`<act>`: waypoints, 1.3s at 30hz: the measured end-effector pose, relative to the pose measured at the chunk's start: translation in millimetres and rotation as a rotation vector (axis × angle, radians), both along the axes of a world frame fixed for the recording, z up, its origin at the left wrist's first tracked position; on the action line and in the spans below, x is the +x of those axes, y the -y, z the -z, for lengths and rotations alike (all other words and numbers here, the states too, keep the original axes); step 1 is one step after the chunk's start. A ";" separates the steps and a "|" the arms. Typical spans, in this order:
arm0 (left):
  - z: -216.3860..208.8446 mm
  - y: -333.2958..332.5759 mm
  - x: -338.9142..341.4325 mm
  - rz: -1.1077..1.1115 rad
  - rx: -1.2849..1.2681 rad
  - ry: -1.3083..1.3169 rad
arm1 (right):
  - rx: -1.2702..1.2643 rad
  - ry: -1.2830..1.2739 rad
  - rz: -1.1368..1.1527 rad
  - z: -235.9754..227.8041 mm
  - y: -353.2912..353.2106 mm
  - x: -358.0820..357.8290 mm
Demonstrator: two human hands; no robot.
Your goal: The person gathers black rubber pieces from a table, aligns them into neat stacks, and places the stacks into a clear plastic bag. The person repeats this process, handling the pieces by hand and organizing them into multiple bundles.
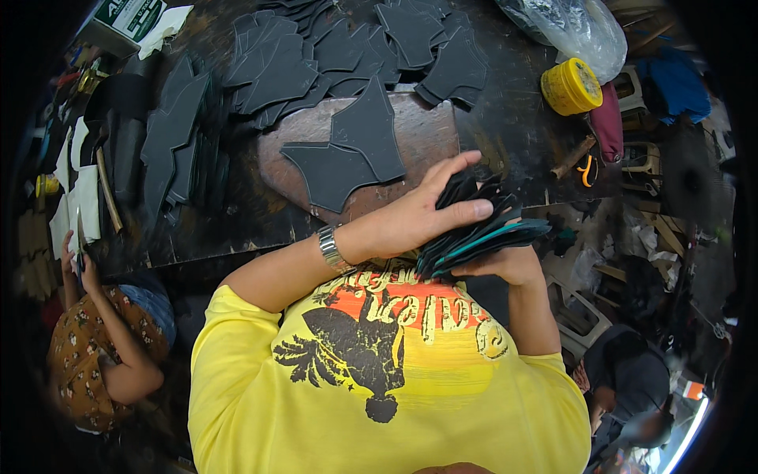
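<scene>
Close in front of my chest, I hold a stack of thin black cut-out pieces (474, 229) with some teal edges showing. My left hand (430, 209), with a metal watch on its wrist, lies at the stack's left side, thumb across the pieces and another finger stretched out. From below and the right, my right hand (509, 262) grips the same stack; most of its fingers are hidden behind it. Just beyond, two black curved pieces (367, 126) with pale outlines lie partly overlapping on a worn brownish board (296, 122).
More black pieces (276, 75) are heaped at the far side of the dark table (229, 241), with tall stacks (178, 134) at the left. A yellow tub (571, 85), a plastic bag (580, 31) and orange-handled scissors (587, 170) are at the right. At left, a person (110, 347) handles scissors.
</scene>
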State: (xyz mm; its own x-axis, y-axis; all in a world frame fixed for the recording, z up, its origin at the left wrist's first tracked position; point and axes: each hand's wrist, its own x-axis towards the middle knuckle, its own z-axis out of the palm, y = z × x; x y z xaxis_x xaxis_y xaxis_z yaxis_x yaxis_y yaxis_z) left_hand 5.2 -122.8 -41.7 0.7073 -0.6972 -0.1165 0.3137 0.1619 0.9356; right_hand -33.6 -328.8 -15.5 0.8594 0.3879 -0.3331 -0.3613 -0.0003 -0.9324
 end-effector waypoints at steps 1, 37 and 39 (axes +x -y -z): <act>-5.2 -5.6 -1.1 0.050 0.030 0.041 | 0.010 0.090 -0.042 1.3 -1.1 -1.1; -1.4 -76.6 73.6 -0.774 0.629 0.596 | 0.408 -0.172 0.218 34.9 47.7 -1.7; -5.2 -62.0 79.7 -0.753 0.382 0.559 | 0.441 -0.165 0.258 39.6 56.6 -2.3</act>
State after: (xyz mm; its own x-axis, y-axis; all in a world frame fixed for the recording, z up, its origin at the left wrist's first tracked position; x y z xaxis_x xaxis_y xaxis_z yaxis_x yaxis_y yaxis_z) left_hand 84.9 -60.8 -36.5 0.9693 -0.0322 0.2437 -0.2451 -0.2042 0.9477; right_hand -35.8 -385.4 -55.1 0.8952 0.3049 -0.3251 -0.4398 0.4863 -0.7551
